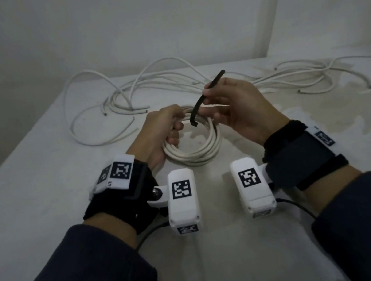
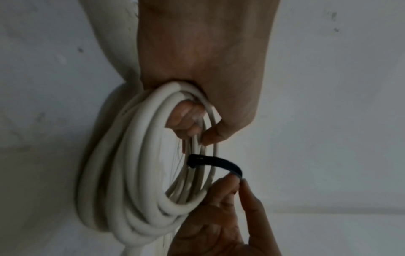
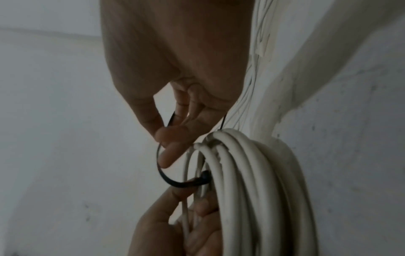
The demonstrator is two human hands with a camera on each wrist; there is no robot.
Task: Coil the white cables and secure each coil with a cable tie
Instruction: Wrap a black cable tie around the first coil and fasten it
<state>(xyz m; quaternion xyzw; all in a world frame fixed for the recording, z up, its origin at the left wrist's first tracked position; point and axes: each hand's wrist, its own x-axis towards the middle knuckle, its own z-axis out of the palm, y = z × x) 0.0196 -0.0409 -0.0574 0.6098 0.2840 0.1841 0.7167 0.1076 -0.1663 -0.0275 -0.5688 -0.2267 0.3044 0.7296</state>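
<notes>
Head view, centre of frame: the white cable coil [image 1: 193, 146] rests on the table [image 1: 41, 202], its ring lying roughly flat. The left hand [image 1: 161, 134] grasps the coil's left side, fingers curled through the ring and round the bundled turns. The right hand [image 1: 236, 111] pinches a black cable tie [image 1: 200, 101] between thumb and fingers, just above the coil's upper right edge. The tie's long axis runs diagonally: free tail toward the upper right, head end curving down-left toward the coil. In the wrist views the head end lies against the turns. Loose white cables [image 1: 145, 88] lie tangled across the upper part of the frame, behind the hands.
</notes>
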